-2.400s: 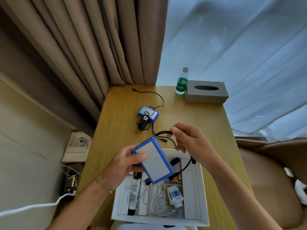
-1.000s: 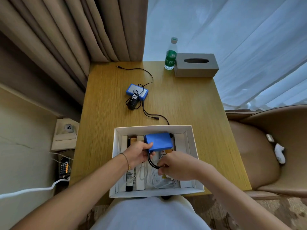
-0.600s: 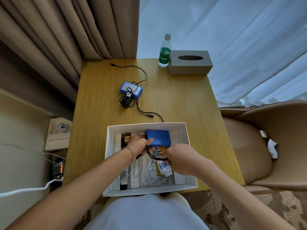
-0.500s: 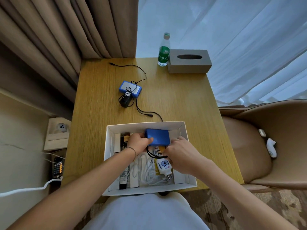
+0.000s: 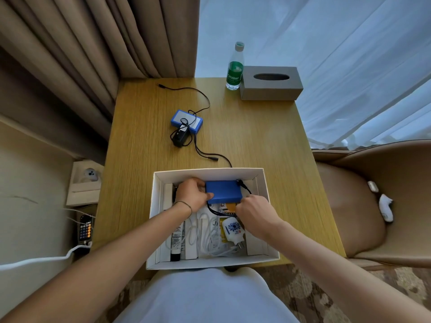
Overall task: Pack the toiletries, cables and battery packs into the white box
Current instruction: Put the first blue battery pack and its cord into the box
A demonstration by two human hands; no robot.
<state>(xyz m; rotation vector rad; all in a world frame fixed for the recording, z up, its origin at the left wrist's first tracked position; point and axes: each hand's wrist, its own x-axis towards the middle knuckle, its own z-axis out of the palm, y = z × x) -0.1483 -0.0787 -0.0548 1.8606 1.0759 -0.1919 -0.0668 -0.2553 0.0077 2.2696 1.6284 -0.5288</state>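
Hands work inside the white box, which sits on the near edge of the wooden counter. The left hand grips the left end of a blue battery pack lying flat at the far end of the box, thumb along its near edge and fingers curled over the far side. The right hand is at the pack's near right corner with its fingers bent under; what they pinch cannot be told. A black cable runs from the pack's far right corner, and a black loop shows under the pack's near edge.

Nearer in the box lie a dark-capped tube with unreadable print, coiled white cables and a white plug adapter bearing a blue emblem; its small text is illegible.

Farther out on the counter, well apart from the box, a second blue battery pack rests with a black charger touching it and its thin black lead trailing across the wood. At the far edge a green-labelled water bottle reads "Cestbon", just beside a grey tissue box.
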